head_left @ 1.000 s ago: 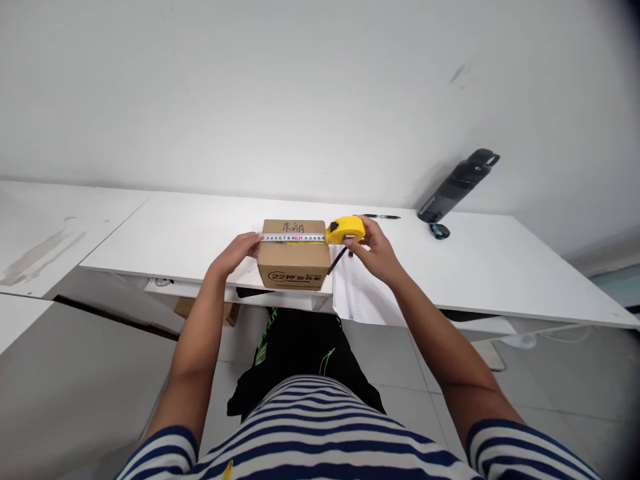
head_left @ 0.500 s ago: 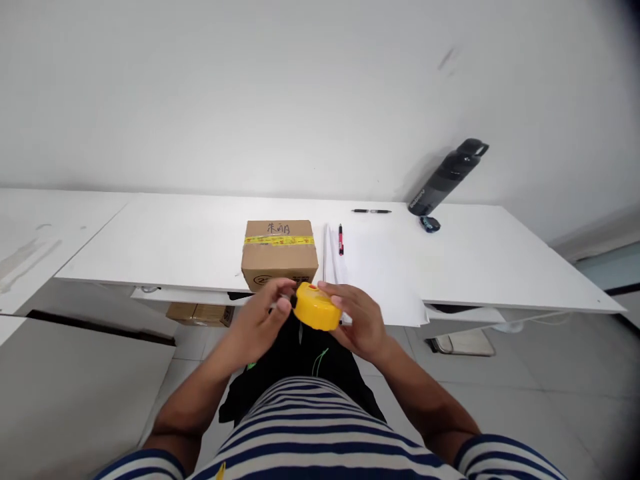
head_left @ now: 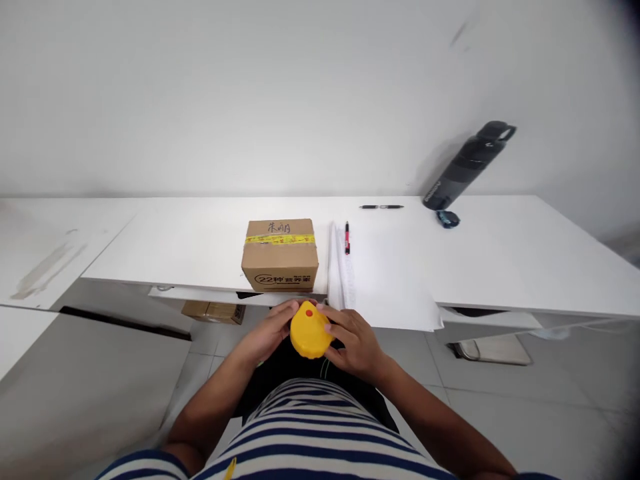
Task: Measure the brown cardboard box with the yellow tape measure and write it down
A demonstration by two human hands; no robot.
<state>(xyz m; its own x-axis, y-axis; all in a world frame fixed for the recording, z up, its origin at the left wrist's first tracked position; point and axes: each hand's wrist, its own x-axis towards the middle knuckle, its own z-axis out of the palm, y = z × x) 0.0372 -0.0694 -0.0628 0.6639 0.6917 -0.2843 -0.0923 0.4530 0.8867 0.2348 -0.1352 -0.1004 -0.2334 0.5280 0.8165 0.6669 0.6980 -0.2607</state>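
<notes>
A yellow tape measure [head_left: 310, 337], its case rounded and narrowing to a tip with a red button, is held in front of my body, just off the desk's front edge. My right hand [head_left: 357, 340] grips its right side, several fingers on the case. At its upper left, the fingers of my left hand [head_left: 267, 333] are closed against the tip; the fingertips are partly hidden. Just beyond the hands, a cardboard box [head_left: 279, 257] with yellow tape and handwriting on top stands on the desk.
White paper sheets [head_left: 390, 287] lie right of the box, overhanging the white desk [head_left: 200, 233], with a red-and-black pen [head_left: 347, 239] on them. Behind are a black pen [head_left: 381, 207], a dark bottle [head_left: 467, 167] and a small dark object [head_left: 447, 219]. Another carton [head_left: 213, 311] sits below the desk.
The tape measure has come down and nearer my body, turned so its button side faces up. Both hands moved with it. The view has shifted slightly.
</notes>
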